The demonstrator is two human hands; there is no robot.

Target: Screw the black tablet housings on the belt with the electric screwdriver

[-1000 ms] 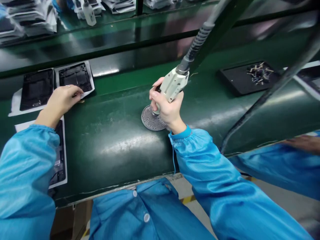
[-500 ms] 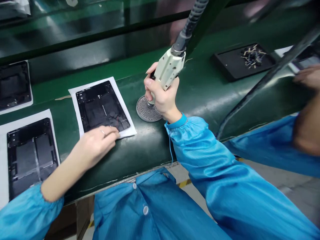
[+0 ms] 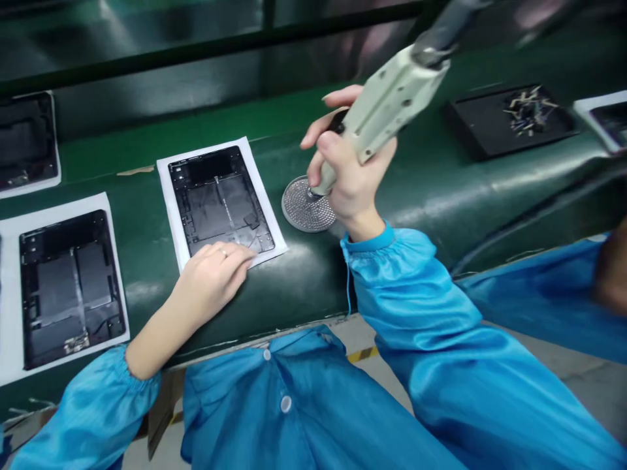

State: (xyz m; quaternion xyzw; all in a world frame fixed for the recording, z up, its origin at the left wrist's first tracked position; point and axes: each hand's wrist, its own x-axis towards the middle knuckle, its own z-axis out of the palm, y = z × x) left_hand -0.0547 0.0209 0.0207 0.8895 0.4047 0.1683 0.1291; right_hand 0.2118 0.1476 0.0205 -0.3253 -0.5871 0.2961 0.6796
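A black panel (image 3: 215,202) is laid on white paper (image 3: 173,209), its near edge covered by the left hand (image 3: 210,274), fingers bunched; any pinch cannot be told. By the dish (image 3: 304,212), a tilted tool (image 3: 392,104), apparently being moved, is gripped by the right hand (image 3: 355,186).

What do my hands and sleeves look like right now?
Both sleeves, left and right, are shiny bright blue with gathered cuffs. A thin blue cord hangs from the right cuff. The left hand wears a slim ring; neither it nor the right hand has a glove.
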